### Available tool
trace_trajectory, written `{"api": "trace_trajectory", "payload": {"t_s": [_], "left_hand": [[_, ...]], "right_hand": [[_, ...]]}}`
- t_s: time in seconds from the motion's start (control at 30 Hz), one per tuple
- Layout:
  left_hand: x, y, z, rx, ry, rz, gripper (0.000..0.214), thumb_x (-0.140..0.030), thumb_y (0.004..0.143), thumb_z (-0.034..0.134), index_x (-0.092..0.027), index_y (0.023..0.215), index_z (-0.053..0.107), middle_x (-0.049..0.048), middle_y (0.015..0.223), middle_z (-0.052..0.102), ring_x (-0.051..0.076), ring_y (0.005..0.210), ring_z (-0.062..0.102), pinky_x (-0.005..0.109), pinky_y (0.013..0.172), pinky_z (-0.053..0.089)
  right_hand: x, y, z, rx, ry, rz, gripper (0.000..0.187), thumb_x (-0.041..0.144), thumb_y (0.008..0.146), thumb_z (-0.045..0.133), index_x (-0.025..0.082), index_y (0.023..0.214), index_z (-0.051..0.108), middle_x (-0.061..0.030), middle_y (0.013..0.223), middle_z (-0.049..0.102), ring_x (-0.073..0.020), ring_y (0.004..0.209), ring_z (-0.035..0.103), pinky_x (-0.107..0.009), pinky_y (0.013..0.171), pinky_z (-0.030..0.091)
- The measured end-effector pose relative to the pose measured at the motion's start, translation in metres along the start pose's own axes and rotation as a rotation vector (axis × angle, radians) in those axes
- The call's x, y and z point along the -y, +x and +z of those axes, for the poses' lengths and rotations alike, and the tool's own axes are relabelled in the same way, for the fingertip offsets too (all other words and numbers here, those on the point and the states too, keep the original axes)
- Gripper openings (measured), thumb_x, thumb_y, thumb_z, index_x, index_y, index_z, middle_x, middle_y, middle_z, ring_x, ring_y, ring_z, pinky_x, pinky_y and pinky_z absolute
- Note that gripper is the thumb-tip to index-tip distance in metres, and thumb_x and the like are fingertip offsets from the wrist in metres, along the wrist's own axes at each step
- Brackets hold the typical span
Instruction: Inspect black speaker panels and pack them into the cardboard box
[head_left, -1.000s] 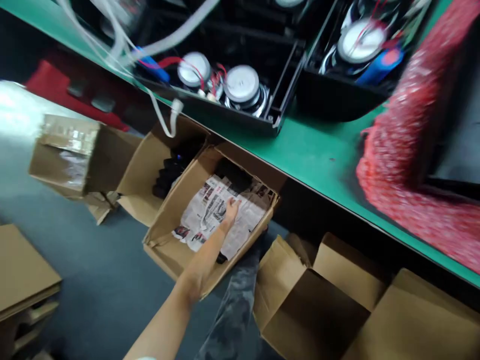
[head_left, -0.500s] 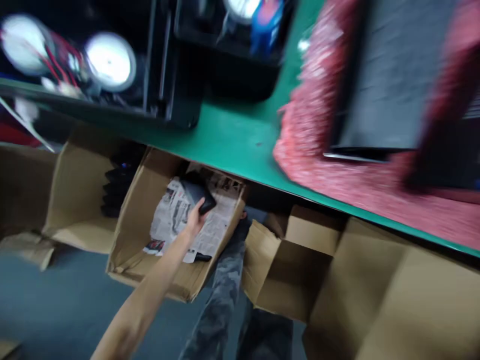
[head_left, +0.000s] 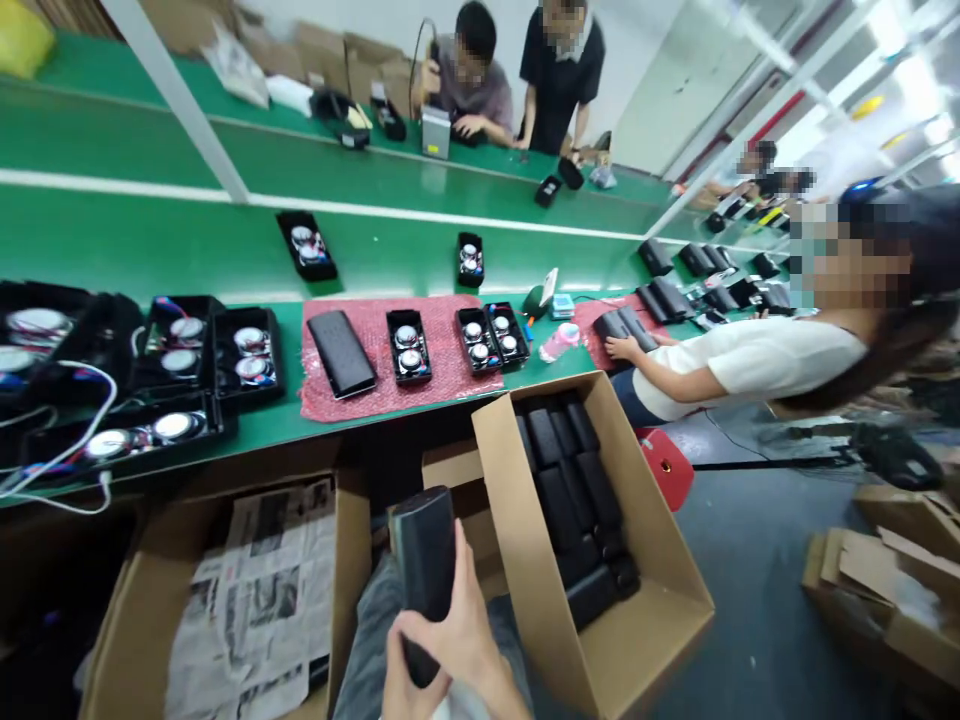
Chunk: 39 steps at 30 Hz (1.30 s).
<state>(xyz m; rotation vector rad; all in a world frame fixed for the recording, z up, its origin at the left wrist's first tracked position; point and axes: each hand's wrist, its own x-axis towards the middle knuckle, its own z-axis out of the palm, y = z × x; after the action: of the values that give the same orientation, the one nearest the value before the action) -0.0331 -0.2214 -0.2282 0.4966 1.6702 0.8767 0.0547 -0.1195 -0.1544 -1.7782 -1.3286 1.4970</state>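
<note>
I hold a black speaker casing [head_left: 424,560] upright over my lap, low in the middle of the head view. My right hand [head_left: 469,640] wraps round its lower part. My left hand [head_left: 394,685] grips it from the left at the very bottom. To my left stands an open carton [head_left: 131,620] lined with newspaper [head_left: 255,600]. To my right, a second carton [head_left: 637,540] holds several black casings [head_left: 574,495] in rows.
A red bubble-wrap mat [head_left: 450,375] on the green bench [head_left: 150,250] carries a closed casing [head_left: 341,352] and open speaker halves [head_left: 409,347]. More wired halves [head_left: 176,350] lie at left. A seated person [head_left: 750,360] works at right by a red stool [head_left: 664,465]; others stand behind.
My left hand lifted the black casing out of the newspaper-lined carton and brought it to my lap. My right hand has joined it. My head swung up from the floor to the bench.
</note>
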Motion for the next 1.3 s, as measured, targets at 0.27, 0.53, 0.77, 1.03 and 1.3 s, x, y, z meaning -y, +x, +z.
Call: {"api": "trace_trajectory", "payload": {"t_s": [0.27, 0.53, 0.77, 1.03, 1.3], "left_hand": [[-0.132, -0.039, 0.046, 0.401, -0.29, 0.185, 0.09, -0.077, 0.079, 0.069, -0.026, 0.151, 0.051, 0.0121, 0.163, 0.049, 0.039, 0.157, 0.034, 0.049, 0.131, 0.025], [-0.185, -0.089, 0.068, 0.589, -0.271, 0.319, 0.072, -0.065, 0.087, 0.07, -0.026, 0.147, 0.058, 0.0126, 0.15, 0.063, 0.038, 0.141, 0.055, 0.047, 0.119, 0.044], [-0.195, -0.112, 0.075, 0.829, -0.291, 0.51, 0.1, -0.078, 0.08, 0.07, -0.031, 0.162, 0.036, 0.0121, 0.165, 0.044, 0.038, 0.15, 0.043, 0.048, 0.123, 0.037], [-0.204, -0.11, 0.071, 0.666, -0.299, 0.37, 0.108, -0.071, 0.069, 0.085, -0.02, 0.157, 0.048, 0.0174, 0.157, 0.055, 0.044, 0.15, 0.042, 0.049, 0.121, 0.041], [-0.221, -0.104, 0.038, 0.76, -0.612, -0.094, 0.082, -0.069, 0.079, 0.072, -0.011, 0.137, 0.066, 0.0205, 0.129, 0.075, 0.043, 0.122, 0.069, 0.05, 0.103, 0.055]], "right_hand": [[0.02, -0.075, -0.115, 0.006, 0.324, -0.293, 0.107, 0.032, 0.078, 0.071, 0.023, 0.168, 0.014, -0.0074, 0.174, 0.019, -0.0261, 0.162, 0.017, -0.047, 0.134, 0.014], [0.042, -0.135, -0.142, -0.147, 0.377, -0.323, 0.113, 0.052, 0.083, 0.082, 0.028, 0.169, 0.011, -0.0102, 0.156, 0.052, -0.0292, 0.142, 0.053, -0.041, 0.118, 0.048], [0.045, -0.155, -0.162, -0.29, 0.147, -0.363, 0.112, 0.051, 0.085, 0.083, 0.034, 0.169, 0.011, -0.0063, 0.165, 0.04, -0.0314, 0.147, 0.048, -0.045, 0.122, 0.044], [0.064, -0.154, -0.172, -0.115, -0.006, -0.357, 0.105, 0.042, 0.088, 0.079, 0.033, 0.169, 0.013, -0.0071, 0.156, 0.052, -0.0318, 0.14, 0.056, -0.049, 0.122, 0.044], [0.037, -0.161, -0.18, -0.3, 0.532, -0.277, 0.085, 0.057, 0.084, 0.078, 0.039, 0.159, 0.042, -0.0034, 0.157, 0.053, -0.0341, 0.141, 0.054, -0.05, 0.119, 0.045]]}}
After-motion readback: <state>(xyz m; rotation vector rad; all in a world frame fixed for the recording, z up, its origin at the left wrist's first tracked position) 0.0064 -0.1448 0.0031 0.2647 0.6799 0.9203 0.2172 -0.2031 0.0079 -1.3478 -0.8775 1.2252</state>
